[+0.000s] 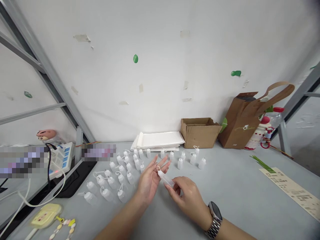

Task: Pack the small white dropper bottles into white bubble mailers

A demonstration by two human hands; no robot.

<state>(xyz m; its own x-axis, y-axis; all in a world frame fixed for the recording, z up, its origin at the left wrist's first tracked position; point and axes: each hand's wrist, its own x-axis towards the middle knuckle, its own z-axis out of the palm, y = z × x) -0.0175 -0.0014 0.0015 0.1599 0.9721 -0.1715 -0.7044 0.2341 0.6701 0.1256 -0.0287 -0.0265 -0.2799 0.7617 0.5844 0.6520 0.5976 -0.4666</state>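
Note:
A small translucent white squeeze bottle point(167, 180) is tilted between my two hands, its white cap end toward my left hand. My right hand point(188, 193) pinches the bottle's base between thumb and fingers; a watch is on that wrist. Palm up, my left hand point(151, 178) has its fingers stretched and spread, with the bottle's looped cap strap point(158, 168) against them. Left of my hands stand several similar bottles point(107, 194) in loose rows, many with looped straps. More bottles point(180, 163) stand behind and to the right of my hands.
Against the wall lie a stack of white sheets or bags point(160, 140), an open cardboard box point(201, 135) and a brown paper bag point(240, 123). A printed strip point(292, 190) lies right. Left are a black tablet-like slab point(75, 180), a power strip point(65, 160), cables and a yellow case point(46, 215).

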